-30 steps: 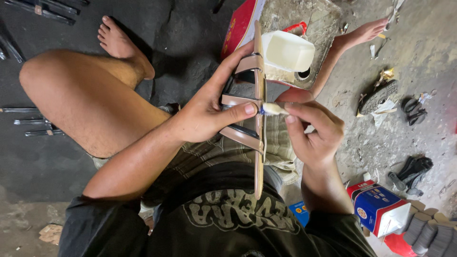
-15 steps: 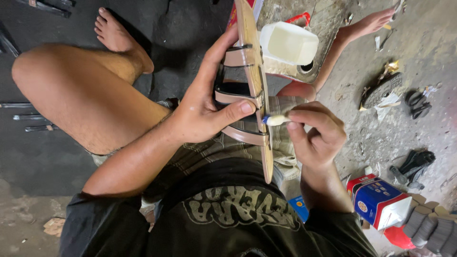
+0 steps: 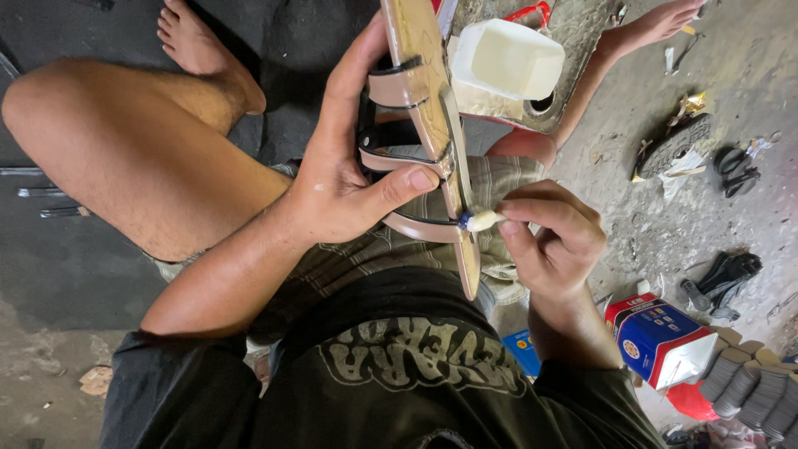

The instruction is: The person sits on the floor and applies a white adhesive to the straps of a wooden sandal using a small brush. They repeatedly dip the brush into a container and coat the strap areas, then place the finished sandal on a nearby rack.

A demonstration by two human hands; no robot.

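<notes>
i see the left hand [image 3: 349, 187] clamping the tan strappy sandal [image 3: 432, 141], toe cut off; the right hand [image 3: 549, 237] pinches what may be a small white-tipped applicator [image 3: 480, 220].

A rectangular carton [image 3: 661, 339], red on its upper face, blue on its side and white at its end, lies on the floor at 4 o'clock, just beside the person's right forearm. A small blue packet [image 3: 522, 349] with a yellow mark lies at 5 o'clock, partly hidden by the black shirt. An open-topped white plastic container [image 3: 509, 60] stands at 12 o'clock.
</notes>
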